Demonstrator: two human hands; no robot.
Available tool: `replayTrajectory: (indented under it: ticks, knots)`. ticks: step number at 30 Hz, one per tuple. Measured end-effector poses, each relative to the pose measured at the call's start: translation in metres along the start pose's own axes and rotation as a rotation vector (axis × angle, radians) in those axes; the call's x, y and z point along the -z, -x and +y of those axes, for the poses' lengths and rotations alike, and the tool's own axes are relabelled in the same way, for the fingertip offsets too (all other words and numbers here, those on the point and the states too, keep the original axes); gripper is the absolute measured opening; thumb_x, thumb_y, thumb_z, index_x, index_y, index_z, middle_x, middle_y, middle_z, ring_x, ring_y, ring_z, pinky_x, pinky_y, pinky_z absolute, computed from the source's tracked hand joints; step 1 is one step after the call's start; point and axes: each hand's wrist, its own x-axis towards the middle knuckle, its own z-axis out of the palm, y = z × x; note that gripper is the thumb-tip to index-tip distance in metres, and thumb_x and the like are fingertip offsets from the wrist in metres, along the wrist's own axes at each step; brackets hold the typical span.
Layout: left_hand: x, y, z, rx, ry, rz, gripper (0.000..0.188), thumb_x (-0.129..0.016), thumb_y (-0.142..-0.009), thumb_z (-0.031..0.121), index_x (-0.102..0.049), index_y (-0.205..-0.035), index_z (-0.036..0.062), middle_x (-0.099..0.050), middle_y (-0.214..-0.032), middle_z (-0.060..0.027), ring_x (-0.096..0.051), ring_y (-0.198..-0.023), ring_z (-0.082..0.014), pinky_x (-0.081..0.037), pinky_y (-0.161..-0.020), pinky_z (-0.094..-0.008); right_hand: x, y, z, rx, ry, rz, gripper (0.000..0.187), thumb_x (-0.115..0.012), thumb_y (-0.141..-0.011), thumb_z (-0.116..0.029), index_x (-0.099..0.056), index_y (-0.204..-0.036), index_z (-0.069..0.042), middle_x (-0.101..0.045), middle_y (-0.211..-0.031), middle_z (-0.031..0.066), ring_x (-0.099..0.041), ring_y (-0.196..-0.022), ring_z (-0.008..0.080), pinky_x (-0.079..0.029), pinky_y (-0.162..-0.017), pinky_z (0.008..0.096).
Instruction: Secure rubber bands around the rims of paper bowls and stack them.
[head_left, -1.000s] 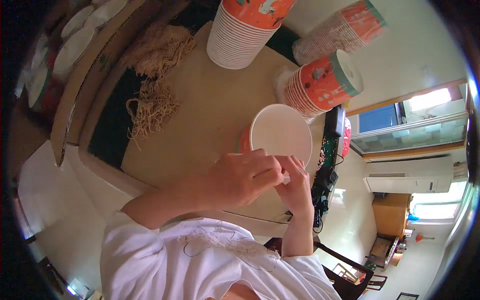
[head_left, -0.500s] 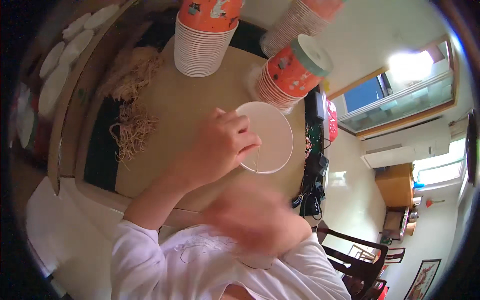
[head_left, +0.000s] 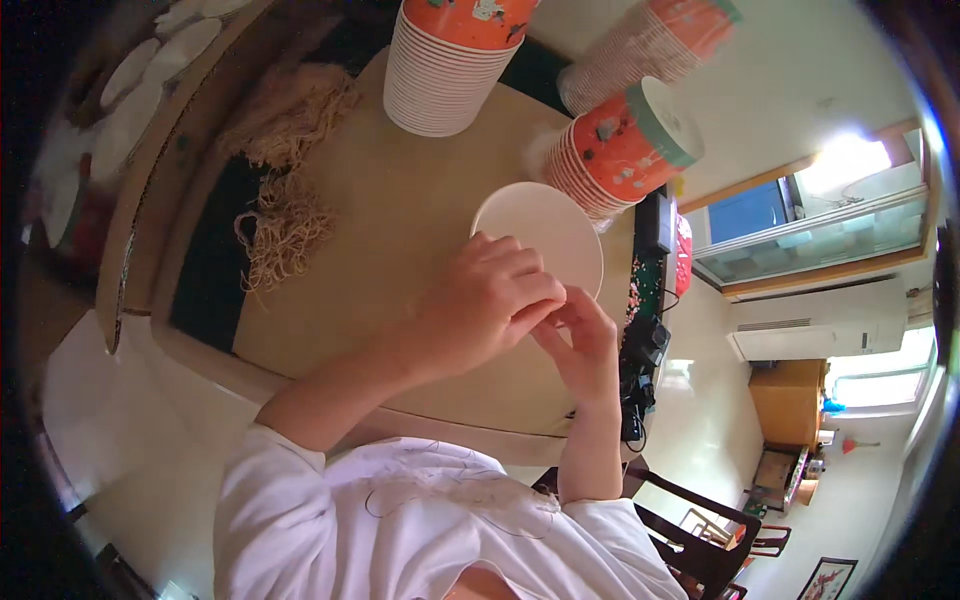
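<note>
A round white paper tub stands with its mouth towards me, its near side behind my hands. My left hand reaches across its near-left rim with the fingers closed in a pinch. Just to the right, my right hand has thumb and forefinger pinched together, and the fingertips of both hands meet in front of the tub. The thin string at the left fingertips is too fine to make out now; it showed there a moment before. Loose beige string lies in a tangle on the left of the board.
A tall stack of white and orange paper tubs stands at the far side. More stacked tubs lean at the far right, with a wrapped stack behind. Black devices and cables line the table's right edge. A dark chair is at lower right.
My right hand has risen from near my chest to meet the left fingertips. My left hand has shifted slightly right and down. The whole view has turned a little.
</note>
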Motion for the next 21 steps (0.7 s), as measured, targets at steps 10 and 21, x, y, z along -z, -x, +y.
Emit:
replayTrajectory:
  ticks: [10,21]
  knots:
    - [0.009,0.012,-0.024,0.088,0.075,0.14,0.022,-0.064,-0.078,0.004,-0.06,-0.099,0.0107,-0.055,-0.086,-0.0065,-0.053,-0.086,-0.027,-0.041,-0.076,-0.0404,0.0,0.001,0.006,0.034,0.006,-0.048,0.01,-0.067,-0.08,0.004,-0.066,-0.09,0.001,-0.064,-0.084,0.0029,-0.056,-0.078,0.0091,-0.046,-0.074,0.0241]
    - [-0.011,0.077,-0.002,0.055,-0.134,0.175,0.037,-0.076,-0.07,0.011,-0.062,-0.104,0.0194,-0.053,-0.088,-0.0022,-0.052,-0.082,-0.0238,-0.043,-0.073,-0.0388,0.001,0.021,-0.023,0.05,-0.288,0.004,0.008,-0.06,-0.082,0.011,-0.06,-0.087,0.005,-0.058,-0.084,0.0053,-0.053,-0.078,0.0091,-0.041,-0.068,0.0212]
